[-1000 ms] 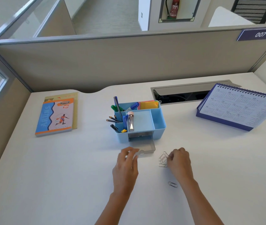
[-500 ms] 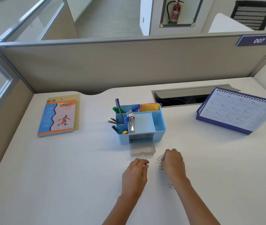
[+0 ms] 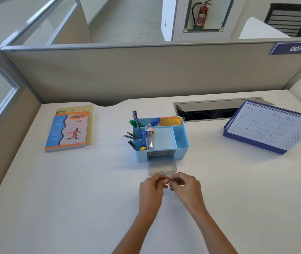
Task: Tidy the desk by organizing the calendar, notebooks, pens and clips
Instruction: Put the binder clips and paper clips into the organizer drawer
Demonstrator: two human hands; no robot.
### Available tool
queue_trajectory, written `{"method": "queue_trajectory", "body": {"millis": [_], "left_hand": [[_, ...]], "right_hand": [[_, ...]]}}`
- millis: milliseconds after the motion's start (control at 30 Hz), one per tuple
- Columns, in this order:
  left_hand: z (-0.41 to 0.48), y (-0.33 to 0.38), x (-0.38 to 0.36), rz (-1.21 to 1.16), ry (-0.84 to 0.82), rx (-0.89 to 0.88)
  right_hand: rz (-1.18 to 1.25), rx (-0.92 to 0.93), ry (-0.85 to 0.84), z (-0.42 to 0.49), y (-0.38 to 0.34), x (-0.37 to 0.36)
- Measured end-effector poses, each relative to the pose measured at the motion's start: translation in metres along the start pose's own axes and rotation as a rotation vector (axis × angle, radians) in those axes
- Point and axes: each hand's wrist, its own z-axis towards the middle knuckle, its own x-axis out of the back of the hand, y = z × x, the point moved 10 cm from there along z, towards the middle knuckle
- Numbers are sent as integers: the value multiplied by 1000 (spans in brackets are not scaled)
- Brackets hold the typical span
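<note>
- Both grips are closed on the clips (image 3: 167, 181). Left grip (image 3: 150, 187) and right grip (image 3: 187, 187) have fingers curled and fingertips meeting on a small bit of wire between them.
- The clip count is too small and blurred to call.
- The clips are held just above the counter (image 3: 72, 198), mid-width, between the near edge and the organizer's drawer (image 3: 162, 165).
- The drawer is pulled out toward you, just beyond your fingertips. I see nothing in it, so my read is the clips go there next.
- The organizer (image 3: 181, 143) sits mid-counter, toward the far edge.
- The pens (image 3: 137, 125) are already standing in its left compartments, with sticky notes (image 3: 170, 121) at the back. The pens look done.
- The notebooks (image 3: 67, 131) are stacked near the far-left corner, roughly square to the left edge. They look done.
- The calendar (image 3: 272, 127) is upright near the far-right corner, angled toward you. It looks done.
- Left to do, as I judge it: drop the clips in the drawer and push it shut.
- I can't tell whether another clip lies under your right forearm. Check before closing.
- Risk: the clips are light and may be tangled, so release them low over the drawer or one could skip onto the counter.
</note>
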Motion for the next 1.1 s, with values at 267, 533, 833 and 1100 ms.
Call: {"method": "queue_trajectory", "body": {"millis": [267,533,833,1100], "left_hand": [[24,41,50,476,337,-192],[35,28,39,614,244,-173],[9,20,18,291,24,-194],[26,36,22,185,75,-115]], "right_hand": [[-637,234,-161,9,12,-17],[-717,250,-223,15,10,-28],[158,9,-132,18,-11,-4],[318,10,-88,28,-19,6]]}}
